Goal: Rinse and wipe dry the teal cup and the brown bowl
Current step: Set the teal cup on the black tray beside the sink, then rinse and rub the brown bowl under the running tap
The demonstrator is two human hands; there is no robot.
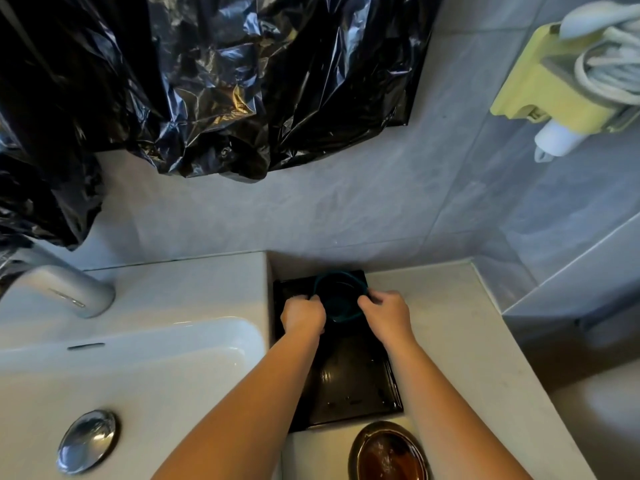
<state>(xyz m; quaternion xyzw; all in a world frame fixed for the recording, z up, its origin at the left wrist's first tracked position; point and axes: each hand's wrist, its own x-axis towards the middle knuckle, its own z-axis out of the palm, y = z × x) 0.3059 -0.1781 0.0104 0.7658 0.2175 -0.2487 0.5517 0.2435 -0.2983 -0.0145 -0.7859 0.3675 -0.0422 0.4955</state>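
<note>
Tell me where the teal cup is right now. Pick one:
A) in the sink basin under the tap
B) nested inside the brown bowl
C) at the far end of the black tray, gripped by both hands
C: the left hand and the right hand grip the teal cup at the far end of the black tray, while the brown bowl sits apart, nearer the camera.

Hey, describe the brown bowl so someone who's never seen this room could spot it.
Start at the white sink; the counter runs along its right side, carrying a black tray. The brown bowl sits on the counter at the tray's near end. It is the only glossy amber-brown dish; the teal cup is at the tray's far end.
</note>
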